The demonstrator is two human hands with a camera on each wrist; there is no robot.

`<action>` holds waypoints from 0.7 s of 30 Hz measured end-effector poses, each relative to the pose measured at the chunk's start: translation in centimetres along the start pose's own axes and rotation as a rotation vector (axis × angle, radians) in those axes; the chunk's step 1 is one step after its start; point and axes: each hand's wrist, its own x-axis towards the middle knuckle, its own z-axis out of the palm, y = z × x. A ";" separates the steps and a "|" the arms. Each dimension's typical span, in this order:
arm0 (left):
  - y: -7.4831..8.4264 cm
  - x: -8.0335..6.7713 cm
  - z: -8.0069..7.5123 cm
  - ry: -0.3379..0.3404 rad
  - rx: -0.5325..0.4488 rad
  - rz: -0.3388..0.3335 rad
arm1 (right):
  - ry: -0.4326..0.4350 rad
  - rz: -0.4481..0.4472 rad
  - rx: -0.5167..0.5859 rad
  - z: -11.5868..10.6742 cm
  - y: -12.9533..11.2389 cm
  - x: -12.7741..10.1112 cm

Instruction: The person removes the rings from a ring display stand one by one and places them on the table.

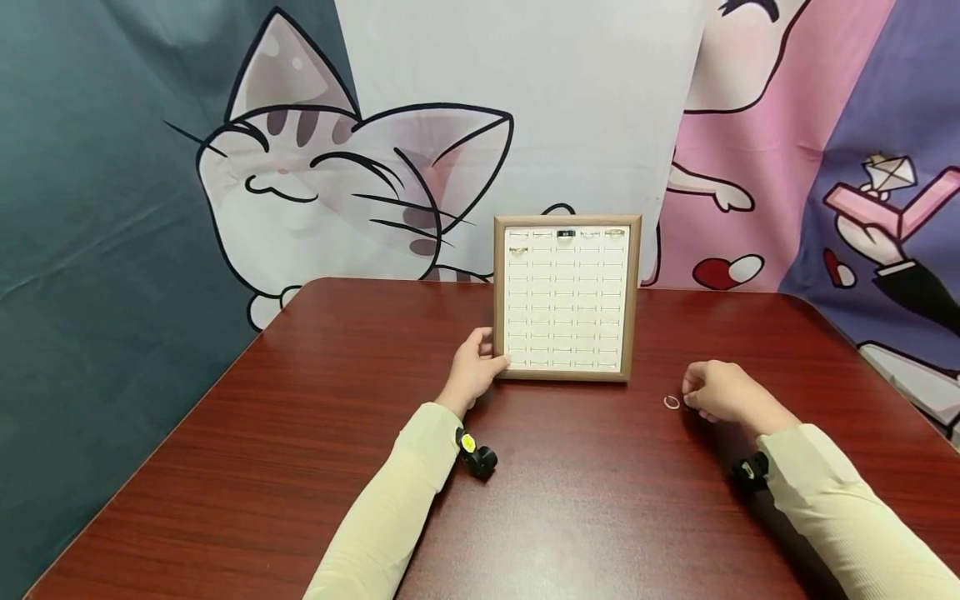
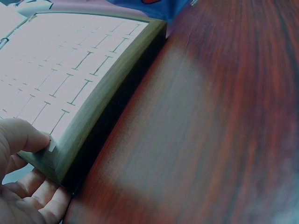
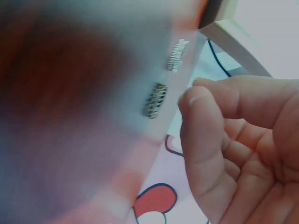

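Note:
A wood-framed ring display tray (image 1: 498,292) stands tilted at the back of the table. Its white slotted face holds a black ring (image 1: 566,233) and a few thin rings in the top rows. My left hand (image 1: 493,360) grips the tray's lower left corner. The thumb (image 2: 21,137) lies on the tray's frame (image 2: 107,93) and the fingers curl behind it. A small ring (image 1: 671,402) lies on the table. My right hand (image 1: 688,397) hovers just right of it with curled fingers and holds nothing. In the right wrist view the right hand (image 3: 196,93) shows thumb and forefinger slightly apart beside two blurred sparkling rings (image 3: 155,100).
The dark red wooden table (image 1: 300,417) has its left edge near a grey-green drape. A cartoon cat backdrop (image 1: 315,183) hangs close behind the tray. A small black camera sits on each wrist, left (image 1: 477,457) and right (image 1: 750,471).

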 end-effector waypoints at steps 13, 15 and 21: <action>0.0 0.0 0.0 0.002 0.011 0.008 | 0.301 -0.162 -0.101 -1.7 -3.9 1.5; 0.0 0.0 0.0 0.003 0.012 0.010 | 0.339 -0.178 -0.085 -1.8 -4.6 1.9; 0.0 -0.1 0.0 0.004 0.016 0.004 | 0.423 -0.209 -0.019 -1.7 -6.9 3.6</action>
